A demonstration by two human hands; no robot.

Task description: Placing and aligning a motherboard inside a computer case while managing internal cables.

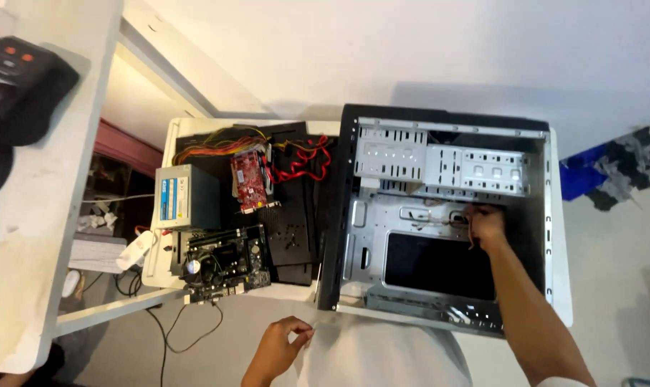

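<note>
The computer case (440, 222) lies open on its side on the right part of the white worktop (561, 287); it is grey metal inside, with black edges and a dark square opening in the middle. The right hand (486, 226) reaches deep into it near the drive cage (440, 161); I cannot tell what its fingers do. The left hand (278, 347) is near the body, fingers pinched narrow on something small. To the left lie a motherboard (225, 261), a power supply (185, 197), a red card (250, 179) and cables (296, 158), close beside the case.
</note>
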